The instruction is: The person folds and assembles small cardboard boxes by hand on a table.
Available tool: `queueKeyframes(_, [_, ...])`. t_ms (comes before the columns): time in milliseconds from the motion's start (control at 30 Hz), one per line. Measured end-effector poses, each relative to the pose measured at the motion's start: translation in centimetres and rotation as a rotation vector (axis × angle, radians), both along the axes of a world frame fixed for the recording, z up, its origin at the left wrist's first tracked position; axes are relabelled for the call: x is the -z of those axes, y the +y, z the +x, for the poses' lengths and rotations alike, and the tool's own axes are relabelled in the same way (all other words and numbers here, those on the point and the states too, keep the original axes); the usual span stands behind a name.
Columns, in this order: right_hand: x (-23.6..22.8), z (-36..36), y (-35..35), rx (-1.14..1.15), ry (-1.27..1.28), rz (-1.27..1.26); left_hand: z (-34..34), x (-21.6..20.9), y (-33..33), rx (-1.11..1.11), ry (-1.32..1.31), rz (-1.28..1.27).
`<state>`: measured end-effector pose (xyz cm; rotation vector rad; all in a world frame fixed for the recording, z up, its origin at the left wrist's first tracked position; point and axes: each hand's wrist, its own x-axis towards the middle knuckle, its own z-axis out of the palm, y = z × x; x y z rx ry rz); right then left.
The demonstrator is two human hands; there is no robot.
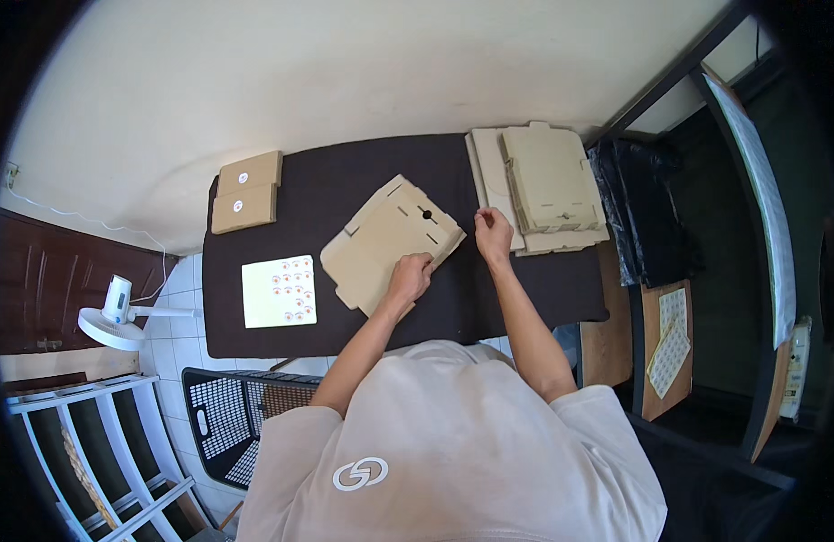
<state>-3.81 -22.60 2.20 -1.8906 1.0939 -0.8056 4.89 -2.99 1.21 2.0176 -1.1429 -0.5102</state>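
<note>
A flat, die-cut cardboard box blank [381,239] lies at a slant in the middle of the dark-covered table. It has slots, a round dark hole and tabbed edges. My left hand [410,278] is closed at its near right edge, fingers curled against the board. Just off its right corner, my right hand [494,233] is raised with the fingertips pinched together; anything between them is too small to make out. Beside that hand, a stack of flat cardboard blanks [494,172] carries a further pile of cardboard [548,176] on top.
Two closed cardboard boxes [245,188] with round white stickers sit at the back left. A pale sticker sheet [259,298] with red-marked round stickers lies at the left front. A black plastic basket [223,425] and a white fan [114,321] stand left; shelving [661,352] flanks the right.
</note>
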Motion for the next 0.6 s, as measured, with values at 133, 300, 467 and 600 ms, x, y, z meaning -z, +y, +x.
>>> queueKeyframes(133, [-1.6,-4.3,1.6,-0.302,0.253,-0.173,-0.8,1.1,-2.9,-0.128,0.157,0.06])
queueKeyframes(300, [3.0,-8.7,4.4,-0.655,0.287,-0.263,0.0,3.7,-4.3,-0.121,0.235,0.193])
queueKeyframes(467, [3.5,-6.2,3.7,-0.876,0.366,-0.346,-0.6,-0.2,-3.8,-0.417,-0.329,0.464])
queueKeyframes(600, [3.8,-4.7,2.8,-0.975,0.456,-0.414,0.7,1.8,-2.5,-0.362,-0.083,0.414])
